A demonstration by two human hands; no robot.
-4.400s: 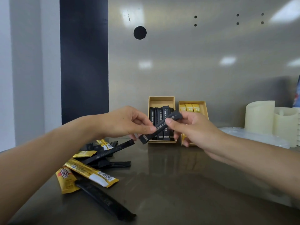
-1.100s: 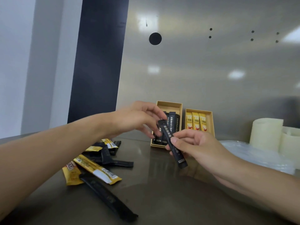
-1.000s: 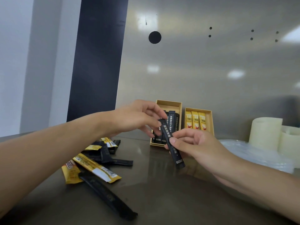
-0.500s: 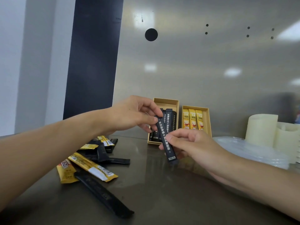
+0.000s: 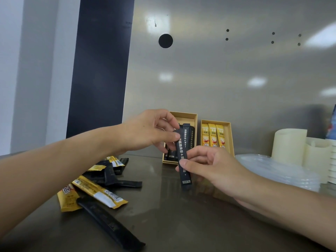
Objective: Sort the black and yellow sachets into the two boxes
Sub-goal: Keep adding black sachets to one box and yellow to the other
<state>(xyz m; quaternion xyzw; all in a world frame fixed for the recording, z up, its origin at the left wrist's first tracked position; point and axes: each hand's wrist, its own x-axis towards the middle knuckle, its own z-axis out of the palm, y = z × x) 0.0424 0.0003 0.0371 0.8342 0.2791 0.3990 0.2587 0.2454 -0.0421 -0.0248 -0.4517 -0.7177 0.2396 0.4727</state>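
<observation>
The left hand (image 5: 151,131) pinches the top and the right hand (image 5: 211,164) the middle of a black sachet (image 5: 185,179), held upright, likely for slotting lengthwise into the black-filled box (image 5: 183,114).

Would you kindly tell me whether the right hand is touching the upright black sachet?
Touching. The head view shows the right hand pinching the black sachet, its thumb pressed across the sachet's front.

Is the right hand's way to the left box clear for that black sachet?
Probably not yet: the left hand also pinches the sachet and hangs in front of the left box, blocking the right hand.
</observation>
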